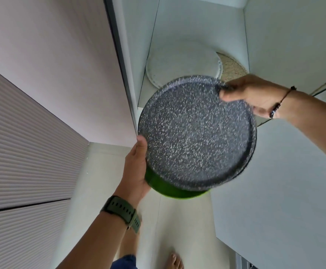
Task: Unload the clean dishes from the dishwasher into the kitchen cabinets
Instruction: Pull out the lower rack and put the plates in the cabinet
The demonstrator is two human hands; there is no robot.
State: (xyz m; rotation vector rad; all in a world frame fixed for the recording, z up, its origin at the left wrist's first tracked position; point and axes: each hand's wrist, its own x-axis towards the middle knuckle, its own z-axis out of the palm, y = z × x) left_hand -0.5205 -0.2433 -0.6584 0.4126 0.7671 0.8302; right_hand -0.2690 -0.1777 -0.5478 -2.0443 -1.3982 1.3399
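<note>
A round pan point(195, 133) with a dark speckled inside and a bright green outer wall fills the middle of the view, tilted toward me. My left hand point(137, 167) grips its lower left rim from underneath. My right hand point(253, 96) pinches its upper right rim, thumb on the inside. The pan hovers just in front of an open low cabinet point(139, 55), above its shelf opening.
Inside the cabinet lies a white speckled round tray point(181, 63) with a woven mat point(233, 67) partly under it. The open cabinet door point(274, 181) stands at the right. A ribbed drawer front point(26, 142) is at the left. My bare foot point(174, 261) is on the pale floor.
</note>
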